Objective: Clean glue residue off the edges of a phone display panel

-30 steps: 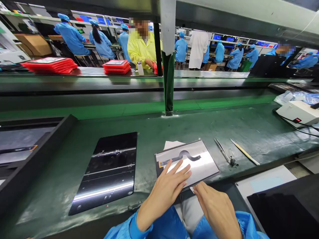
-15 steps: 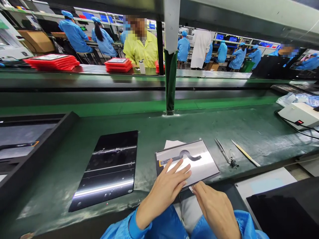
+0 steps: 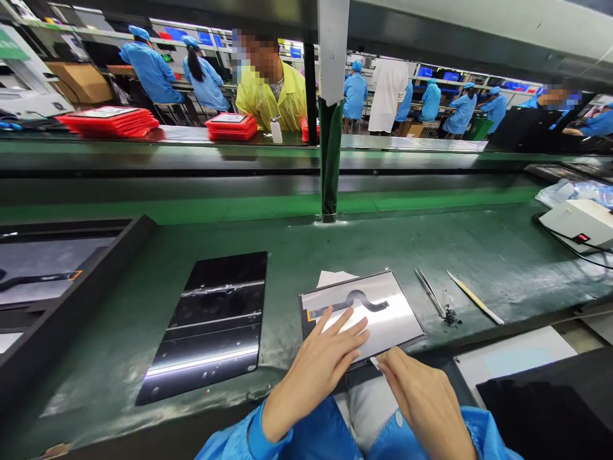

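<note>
Centrally, locate the LCD panel (image 3: 393, 319), laid at a slant near the front edge of the green-topped workbench (image 3: 297, 243), silver backing upward. On its backing, note the dark flex cable (image 3: 357, 296), curved in a hump and orange-edged at the left end. At its far left edge, note a white sheet (image 3: 332, 277), partly covered by it.

Find the left hand (image 3: 318, 361) palm down over the near left part of the LCD panel, fingers open and spread on the backing. At the near edge, find the right hand (image 3: 426, 390) with thumb and fingers closed, gripping a small white tab (image 3: 374, 362). Cannot tell from this view whether joined to the panel.

Right of the LCD panel, see metal tweezers (image 3: 430, 291), tips beside a small heap of black scraps (image 3: 450, 315); beyond these, a slender pointed tool (image 3: 475, 298) with a yellowish middle. Farther right, see a pale instrument box (image 3: 575, 223) with a red switch.

Left of the LCD panel and well apart, see a glossy black glass panel (image 3: 205, 326), lying flat; farther left, a black-rimmed tray (image 3: 129, 255). Beyond the bench, see stacked red packs (image 3: 232, 131), a white bottle (image 3: 276, 131) and a person in yellow (image 3: 272, 102).
</note>
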`<action>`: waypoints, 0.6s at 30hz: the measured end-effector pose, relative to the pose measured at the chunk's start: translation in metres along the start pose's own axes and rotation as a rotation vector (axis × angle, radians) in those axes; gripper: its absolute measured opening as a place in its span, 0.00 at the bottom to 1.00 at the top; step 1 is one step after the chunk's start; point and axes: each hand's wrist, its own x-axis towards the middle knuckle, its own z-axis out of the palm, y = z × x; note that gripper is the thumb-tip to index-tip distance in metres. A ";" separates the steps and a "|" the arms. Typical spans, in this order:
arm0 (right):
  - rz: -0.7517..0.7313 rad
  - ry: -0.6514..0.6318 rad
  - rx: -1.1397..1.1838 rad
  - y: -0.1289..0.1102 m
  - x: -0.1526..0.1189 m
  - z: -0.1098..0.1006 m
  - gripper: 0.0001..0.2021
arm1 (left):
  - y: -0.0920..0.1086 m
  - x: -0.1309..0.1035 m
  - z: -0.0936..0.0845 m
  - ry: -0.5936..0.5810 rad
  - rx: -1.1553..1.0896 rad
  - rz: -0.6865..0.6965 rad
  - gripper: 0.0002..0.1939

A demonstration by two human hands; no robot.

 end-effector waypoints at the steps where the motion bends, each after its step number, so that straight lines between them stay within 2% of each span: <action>1: -0.002 -0.001 -0.003 0.001 0.000 0.000 0.24 | 0.000 0.000 0.000 0.005 0.001 0.002 0.20; 5: -0.029 -0.049 -0.033 0.000 -0.002 0.003 0.24 | 0.000 -0.001 0.001 0.040 0.006 0.010 0.20; 8: -0.045 -0.034 -0.062 -0.003 -0.001 0.006 0.25 | -0.001 -0.002 0.002 0.055 0.008 0.020 0.20; 18: -0.070 -0.033 -0.106 -0.003 0.000 0.007 0.25 | -0.002 -0.002 0.002 0.029 0.001 0.018 0.20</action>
